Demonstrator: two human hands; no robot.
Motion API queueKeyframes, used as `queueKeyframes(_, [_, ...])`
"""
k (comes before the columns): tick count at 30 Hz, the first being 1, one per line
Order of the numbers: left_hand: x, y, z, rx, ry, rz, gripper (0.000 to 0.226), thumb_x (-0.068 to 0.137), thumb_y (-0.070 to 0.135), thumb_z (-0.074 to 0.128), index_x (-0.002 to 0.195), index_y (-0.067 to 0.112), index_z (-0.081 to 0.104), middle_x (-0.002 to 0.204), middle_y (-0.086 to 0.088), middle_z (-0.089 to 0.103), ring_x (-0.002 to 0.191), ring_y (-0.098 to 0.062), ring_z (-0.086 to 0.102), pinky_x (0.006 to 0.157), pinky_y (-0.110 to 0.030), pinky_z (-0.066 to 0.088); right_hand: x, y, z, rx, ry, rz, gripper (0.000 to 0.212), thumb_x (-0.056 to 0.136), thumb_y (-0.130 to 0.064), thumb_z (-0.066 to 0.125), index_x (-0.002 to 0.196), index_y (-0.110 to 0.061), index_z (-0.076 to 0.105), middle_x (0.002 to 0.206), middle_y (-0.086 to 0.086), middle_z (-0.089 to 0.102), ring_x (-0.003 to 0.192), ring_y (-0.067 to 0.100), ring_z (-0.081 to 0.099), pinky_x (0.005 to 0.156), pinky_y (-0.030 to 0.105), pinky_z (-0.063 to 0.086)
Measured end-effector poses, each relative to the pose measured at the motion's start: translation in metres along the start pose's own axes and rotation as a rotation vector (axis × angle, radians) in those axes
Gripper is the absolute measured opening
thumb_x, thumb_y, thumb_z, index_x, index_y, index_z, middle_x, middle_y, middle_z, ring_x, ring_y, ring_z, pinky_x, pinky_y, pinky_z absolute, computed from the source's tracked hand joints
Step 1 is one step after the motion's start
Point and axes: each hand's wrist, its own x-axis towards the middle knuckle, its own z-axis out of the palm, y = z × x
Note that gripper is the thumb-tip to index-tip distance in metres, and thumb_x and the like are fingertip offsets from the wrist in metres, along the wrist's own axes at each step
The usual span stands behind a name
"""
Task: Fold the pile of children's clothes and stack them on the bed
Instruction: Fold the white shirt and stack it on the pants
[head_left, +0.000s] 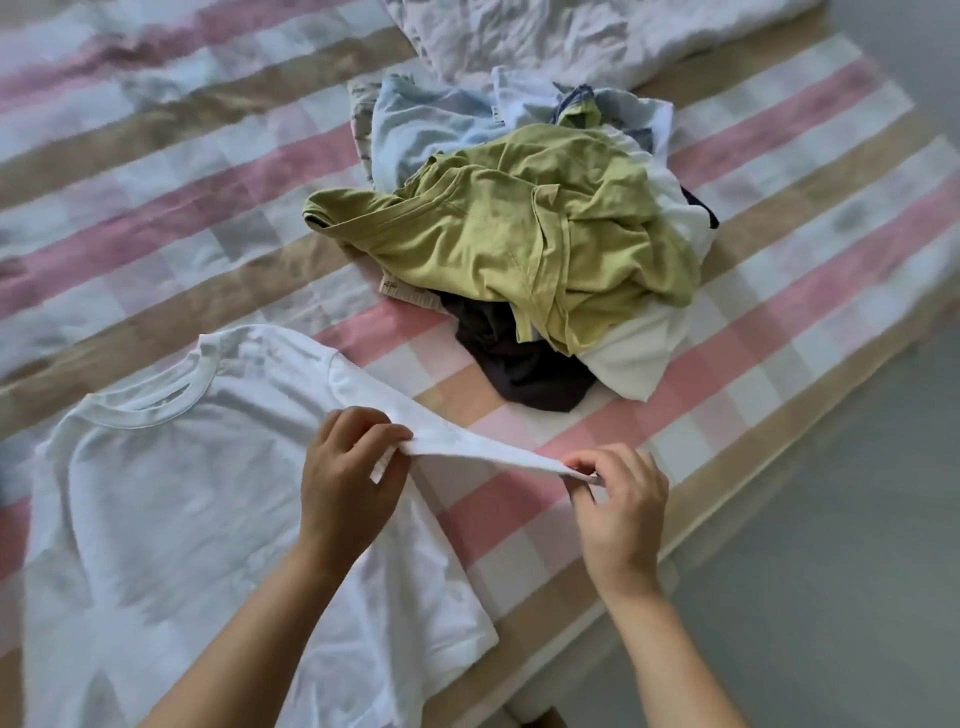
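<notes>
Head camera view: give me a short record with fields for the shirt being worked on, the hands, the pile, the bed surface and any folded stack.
garment in work: white T-shirt, lying flat on the bed, neckline away from the person
hands: left hand pinches the sleeve near the shirt's body; right hand pinches the sleeve's end
sleeve state: stretched between both hands, raised off the bed
pile: unfolded; green garment on top, dark garment and light blue garment partly under it
surface: striped bed cover
folded stack: none visible
</notes>
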Motion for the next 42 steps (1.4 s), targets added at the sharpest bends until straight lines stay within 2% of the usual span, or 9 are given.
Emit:
queueKeyframes(6, [-0.046, -0.019, -0.004, 0.168, -0.254, 0.071, 0.023, 0.076, 0.019, 0.053, 0.071, 0.009, 0.072, 0.072, -0.005, 0.062, 0.063, -0.029, 0.058, 0.054, -0.034, 0.045, -0.043, 0.029, 0.014, -0.072, -0.087, -0.153, 0.023, 0.059, 0.001, 0.077, 0.070, -0.017, 0.070, 0.071, -0.004, 0.064, 0.076, 0.013, 0.044, 0.068, 0.027, 0.034])
queueKeyframes(13, [-0.059, -0.026, 0.001, 0.241, -0.554, -0.009, 0.040, 0.071, 0.031, 0.042, 0.089, 0.013, 0.072, 0.091, -0.006, 0.064, 0.085, -0.031, 0.058, 0.064, -0.041, 0.049, -0.072, 0.044, 0.031, -0.040, -0.321, -0.062, 0.027, 0.058, 0.001, 0.074, 0.081, -0.015, 0.074, 0.080, -0.001, 0.066, 0.075, 0.025, 0.060, 0.065, 0.036, 0.052])
queueKeyframes(16, [-0.045, -0.029, -0.003, 0.163, -0.419, -0.037, 0.035, 0.076, 0.024, 0.044, 0.090, 0.008, 0.072, 0.089, -0.008, 0.064, 0.080, -0.031, 0.057, 0.066, -0.040, 0.048, -0.065, 0.038, 0.028, 0.138, -0.235, 0.134, 0.035, 0.068, -0.016, 0.045, 0.091, -0.011, 0.072, 0.091, 0.002, 0.066, 0.088, 0.024, 0.057, 0.079, 0.030, 0.044])
queueKeyframes(20, [0.002, -0.044, -0.005, 0.236, -0.172, -0.098, 0.015, 0.079, 0.000, 0.064, 0.093, 0.000, 0.070, 0.093, -0.021, 0.064, 0.084, -0.041, 0.055, 0.075, -0.045, 0.047, -0.042, 0.040, 0.043, 0.033, -0.079, 0.537, 0.033, 0.078, -0.013, 0.068, 0.109, -0.004, 0.063, 0.109, 0.015, 0.058, 0.103, 0.032, 0.048, 0.088, 0.036, 0.038])
queueKeyframes(23, [0.034, -0.058, 0.001, 0.311, -0.246, -0.185, 0.031, 0.077, -0.005, 0.067, 0.107, 0.003, 0.067, 0.109, -0.022, 0.062, 0.100, -0.045, 0.049, 0.084, -0.053, 0.043, -0.034, 0.040, 0.056, -0.098, -0.042, 0.684, 0.047, 0.073, -0.028, 0.076, 0.110, -0.004, 0.060, 0.113, 0.019, 0.056, 0.105, 0.037, 0.047, 0.082, 0.042, 0.040])
queueKeyframes(27, [0.054, -0.081, 0.010, 0.412, -0.426, -0.207, 0.030, 0.083, 0.010, 0.063, 0.113, 0.012, 0.064, 0.120, -0.010, 0.058, 0.117, -0.036, 0.040, 0.096, -0.048, 0.027, -0.040, 0.041, 0.067, -0.123, 0.035, 0.798, 0.048, 0.068, -0.039, 0.078, 0.103, -0.009, 0.062, 0.112, 0.018, 0.056, 0.103, 0.037, 0.047, 0.079, 0.042, 0.040])
queueKeyframes(34, [0.053, -0.100, 0.015, 0.450, -0.532, -0.138, 0.011, 0.084, 0.019, 0.065, 0.087, 0.009, 0.064, 0.098, -0.010, 0.058, 0.105, -0.033, 0.044, 0.098, -0.044, 0.019, -0.040, 0.044, 0.064, -0.011, 0.029, 0.700, 0.035, 0.079, -0.037, 0.068, 0.078, -0.003, 0.060, 0.084, 0.011, 0.060, 0.080, 0.030, 0.052, 0.063, 0.038, 0.042])
queueKeyframes(38, [0.053, -0.091, 0.014, 0.298, -0.348, -0.118, 0.005, 0.086, 0.004, 0.060, 0.082, 0.003, 0.057, 0.083, -0.013, 0.060, 0.095, -0.036, 0.053, 0.098, -0.044, 0.023, -0.023, 0.030, 0.045, 0.237, 0.137, 0.600, 0.041, 0.081, -0.047, 0.050, 0.080, -0.005, 0.052, 0.059, -0.006, 0.050, 0.051, 0.017, 0.046, 0.045, 0.024, 0.036])
queueKeyframes(42, [0.074, -0.076, 0.019, 0.221, -0.134, -0.138, 0.003, 0.083, -0.001, 0.056, 0.082, -0.003, 0.056, 0.079, -0.019, 0.062, 0.083, -0.038, 0.056, 0.092, -0.041, 0.027, 0.030, 0.019, 0.023, 0.288, 0.267, 0.389, 0.047, 0.083, -0.047, 0.045, 0.083, -0.001, 0.053, 0.060, -0.014, 0.044, 0.049, 0.001, 0.045, 0.046, 0.011, 0.032])
